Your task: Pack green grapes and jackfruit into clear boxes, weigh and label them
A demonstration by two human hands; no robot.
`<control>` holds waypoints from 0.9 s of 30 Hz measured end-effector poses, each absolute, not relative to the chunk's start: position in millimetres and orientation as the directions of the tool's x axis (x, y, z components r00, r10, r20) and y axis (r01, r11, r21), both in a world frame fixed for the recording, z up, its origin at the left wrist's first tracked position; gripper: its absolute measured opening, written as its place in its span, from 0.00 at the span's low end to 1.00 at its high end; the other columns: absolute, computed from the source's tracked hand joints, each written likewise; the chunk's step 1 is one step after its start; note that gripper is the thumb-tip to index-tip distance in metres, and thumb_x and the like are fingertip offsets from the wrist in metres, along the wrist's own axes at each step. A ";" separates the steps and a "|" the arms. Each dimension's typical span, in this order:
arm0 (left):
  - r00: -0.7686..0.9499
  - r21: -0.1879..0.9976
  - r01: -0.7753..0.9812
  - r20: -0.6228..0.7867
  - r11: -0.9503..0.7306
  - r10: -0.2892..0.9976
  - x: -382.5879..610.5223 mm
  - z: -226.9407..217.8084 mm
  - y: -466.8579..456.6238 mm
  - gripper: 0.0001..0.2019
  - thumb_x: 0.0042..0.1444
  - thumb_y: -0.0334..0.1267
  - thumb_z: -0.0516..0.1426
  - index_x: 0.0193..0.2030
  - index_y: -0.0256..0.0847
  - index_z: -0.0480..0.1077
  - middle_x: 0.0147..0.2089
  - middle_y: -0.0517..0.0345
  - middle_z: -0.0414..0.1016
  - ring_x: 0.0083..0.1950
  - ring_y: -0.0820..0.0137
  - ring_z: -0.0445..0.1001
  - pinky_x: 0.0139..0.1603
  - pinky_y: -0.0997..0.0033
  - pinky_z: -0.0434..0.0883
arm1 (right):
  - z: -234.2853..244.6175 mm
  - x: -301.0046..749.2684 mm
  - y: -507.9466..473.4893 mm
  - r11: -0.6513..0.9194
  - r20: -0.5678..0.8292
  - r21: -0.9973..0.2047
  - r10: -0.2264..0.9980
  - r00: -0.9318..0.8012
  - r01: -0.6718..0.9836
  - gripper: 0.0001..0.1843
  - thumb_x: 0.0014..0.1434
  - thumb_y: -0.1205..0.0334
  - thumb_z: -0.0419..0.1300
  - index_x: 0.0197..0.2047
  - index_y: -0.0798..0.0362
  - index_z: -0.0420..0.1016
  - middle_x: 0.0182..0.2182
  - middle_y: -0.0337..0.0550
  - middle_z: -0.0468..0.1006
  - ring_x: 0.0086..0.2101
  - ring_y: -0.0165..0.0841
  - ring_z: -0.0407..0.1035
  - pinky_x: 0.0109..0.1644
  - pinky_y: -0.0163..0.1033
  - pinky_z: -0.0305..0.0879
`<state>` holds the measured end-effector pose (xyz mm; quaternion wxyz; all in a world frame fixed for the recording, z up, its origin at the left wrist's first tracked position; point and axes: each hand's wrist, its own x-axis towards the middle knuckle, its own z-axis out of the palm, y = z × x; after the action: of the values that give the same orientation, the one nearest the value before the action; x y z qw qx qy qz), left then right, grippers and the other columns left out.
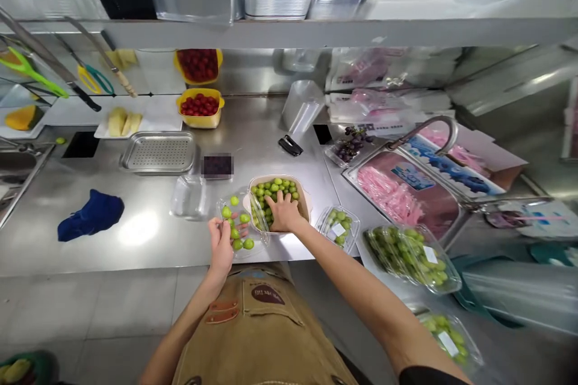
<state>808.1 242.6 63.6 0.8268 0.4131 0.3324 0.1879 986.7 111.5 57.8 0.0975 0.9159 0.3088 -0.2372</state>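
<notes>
A beige bowl (306, 197) full of loose green grapes (276, 187) stands on the steel counter (149, 222) near its front edge. My right hand (283, 212) rests palm down in that bowl, fingers spread over the grapes. Just left of it lies an open clear plastic clamshell box (235, 224) with several green grapes in it. My left hand (220, 243) is at the box's front edge, fingers pinched on a green grape (226, 213).
Filled clear boxes of green grapes (338, 225) (413, 255) sit to the right, beside a sink with pink packets (397, 195) and a faucet (428, 129). Further back are a perforated steel tray (159, 152), a yellow bowl of cherry tomatoes (200, 107), empty clear boxes (189, 195) and a blue cloth (90, 215).
</notes>
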 end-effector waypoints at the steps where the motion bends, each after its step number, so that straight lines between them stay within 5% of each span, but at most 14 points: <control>1: 0.705 0.805 -0.040 -0.398 0.592 0.587 807.6 63.4 242.4 0.32 0.55 0.63 0.69 0.46 0.51 0.53 0.59 0.47 0.79 0.52 0.59 0.86 0.49 0.59 0.83 | 57.8 989.8 112.8 -0.783 -0.509 0.032 0.522 0.684 0.621 0.65 0.47 0.52 0.79 0.81 0.45 0.50 0.77 0.74 0.46 0.70 0.77 0.50 0.66 0.75 0.56; 4: 0.692 0.790 -0.043 -0.418 0.612 0.588 806.6 64.1 241.5 0.32 0.54 0.63 0.69 0.45 0.51 0.53 0.58 0.48 0.79 0.52 0.59 0.85 0.50 0.57 0.83 | 58.9 996.6 115.6 -0.766 -0.554 0.039 0.518 0.652 0.642 0.67 0.48 0.53 0.78 0.82 0.44 0.46 0.78 0.72 0.45 0.72 0.78 0.47 0.67 0.73 0.58; 9: 0.686 0.774 -0.061 -0.426 0.630 0.590 803.4 67.3 241.8 0.32 0.52 0.61 0.70 0.44 0.50 0.53 0.57 0.54 0.80 0.49 0.62 0.86 0.47 0.58 0.84 | 62.5 995.1 108.5 -0.756 -0.531 -0.010 0.559 0.637 0.655 0.56 0.50 0.62 0.75 0.77 0.47 0.56 0.74 0.73 0.52 0.65 0.69 0.65 0.56 0.56 0.72; 21: 0.658 0.753 -0.083 -0.451 0.653 0.604 807.1 49.6 235.4 0.32 0.52 0.59 0.71 0.43 0.50 0.52 0.55 0.55 0.80 0.46 0.63 0.86 0.43 0.61 0.83 | 76.2 1000.6 95.7 -0.710 -0.441 -0.072 0.653 0.616 0.701 0.21 0.62 0.64 0.63 0.58 0.49 0.75 0.55 0.54 0.76 0.45 0.46 0.78 0.46 0.44 0.69; 27: 0.649 0.762 -0.103 -0.436 0.639 0.624 813.2 35.6 233.2 0.30 0.55 0.60 0.69 0.45 0.51 0.53 0.55 0.54 0.80 0.44 0.65 0.85 0.42 0.62 0.82 | 115.2 1003.5 111.8 -0.742 -0.276 -0.200 0.669 0.690 0.639 0.15 0.63 0.62 0.59 0.53 0.50 0.73 0.48 0.48 0.80 0.42 0.40 0.75 0.45 0.40 0.65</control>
<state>813.2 233.2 35.6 0.8317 0.3642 0.3577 0.2185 1003.5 111.8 115.2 -0.0438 0.9182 0.3562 -0.1675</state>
